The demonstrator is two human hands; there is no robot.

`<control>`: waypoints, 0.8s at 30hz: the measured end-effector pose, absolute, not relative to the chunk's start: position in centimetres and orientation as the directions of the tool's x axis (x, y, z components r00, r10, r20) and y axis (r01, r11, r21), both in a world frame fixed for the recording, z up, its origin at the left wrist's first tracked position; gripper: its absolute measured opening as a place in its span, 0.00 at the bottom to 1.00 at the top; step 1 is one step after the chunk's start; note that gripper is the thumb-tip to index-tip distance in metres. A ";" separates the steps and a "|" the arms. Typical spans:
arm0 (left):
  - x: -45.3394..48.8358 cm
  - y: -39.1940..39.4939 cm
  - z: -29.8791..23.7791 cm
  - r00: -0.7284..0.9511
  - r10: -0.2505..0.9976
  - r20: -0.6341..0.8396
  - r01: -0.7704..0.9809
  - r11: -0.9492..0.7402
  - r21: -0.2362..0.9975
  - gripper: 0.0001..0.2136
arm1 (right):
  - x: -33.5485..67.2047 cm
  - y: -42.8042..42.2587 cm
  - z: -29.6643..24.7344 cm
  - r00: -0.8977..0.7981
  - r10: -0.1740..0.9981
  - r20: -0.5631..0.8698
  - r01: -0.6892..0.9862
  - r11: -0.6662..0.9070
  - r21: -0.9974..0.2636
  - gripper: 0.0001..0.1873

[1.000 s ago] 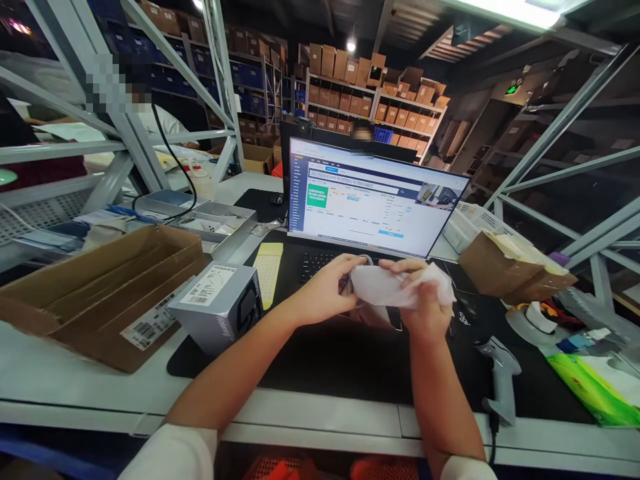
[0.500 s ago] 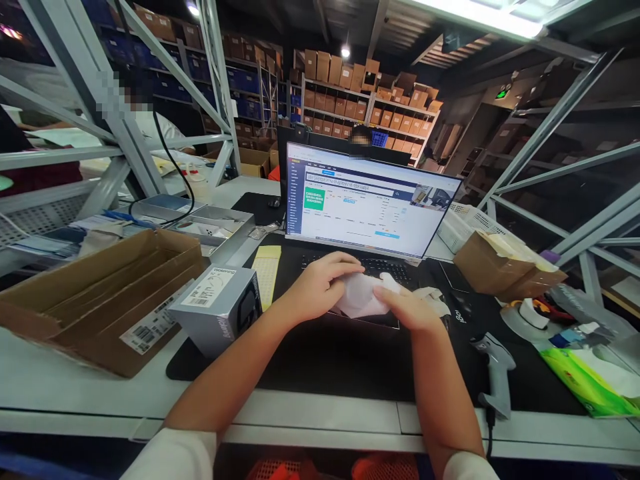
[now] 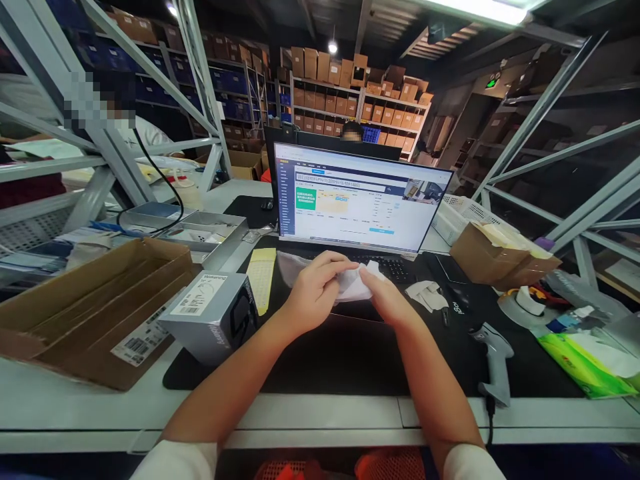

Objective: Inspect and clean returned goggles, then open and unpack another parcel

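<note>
My left hand [image 3: 314,293] and my right hand [image 3: 384,293] are close together in front of the monitor, above the black desk mat. Between them they hold a soft white wrapping sheet [image 3: 350,285], with fingers and thumbs pressed on it. A thin, see-through flap of the sheet spreads out past the left hand. Whatever lies inside the wrapping is hidden. Just left of my left forearm stands a grey product box [image 3: 210,317] with a white label on top. The keyboard [image 3: 397,270] lies partly covered behind my hands.
An open cardboard box [image 3: 95,313] sits at the left, near a yellow sheet [image 3: 261,280]. To the right lie crumpled white paper [image 3: 427,295], a mouse [image 3: 457,298], a barcode scanner [image 3: 495,363] and a green tissue pack [image 3: 583,367]. A monitor [image 3: 350,200] stands behind.
My hands have shifted slightly left with the white wrapping. A thin flap of it now stretches out to the left. The crumpled paper shows more fully, and the view has turned slightly.
</note>
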State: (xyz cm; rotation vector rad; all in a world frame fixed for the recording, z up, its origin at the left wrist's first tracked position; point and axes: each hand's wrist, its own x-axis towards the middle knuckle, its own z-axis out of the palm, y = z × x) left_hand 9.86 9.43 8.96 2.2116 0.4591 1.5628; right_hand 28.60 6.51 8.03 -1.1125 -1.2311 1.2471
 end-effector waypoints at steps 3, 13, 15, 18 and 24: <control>9.7 9.3 9.2 0.294 0.467 0.834 0.018 -0.875 0.484 0.23 | 27.8 6.3 8.3 -0.078 0.995 0.055 -0.027 0.053 -0.998 0.28; 10.5 7.5 9.3 0.285 0.439 0.852 0.019 -0.892 0.452 0.20 | 24.0 5.6 7.2 0.123 0.937 0.326 0.137 0.309 -0.941 0.23; 10.5 7.6 9.1 0.161 0.518 0.840 -0.073 -0.843 0.533 0.20 | 24.2 5.8 7.4 0.058 0.969 0.240 -0.028 0.242 -0.970 0.24; 10.1 8.7 9.0 0.027 0.685 0.728 -0.228 -0.705 0.672 0.18 | 24.7 5.9 7.6 -0.049 0.991 0.124 -0.119 0.117 -0.986 0.29; 9.3 9.8 9.9 0.212 0.681 0.701 0.023 -0.721 0.693 0.20 | 25.2 6.0 7.4 0.331 0.902 0.278 0.181 0.229 -0.957 0.31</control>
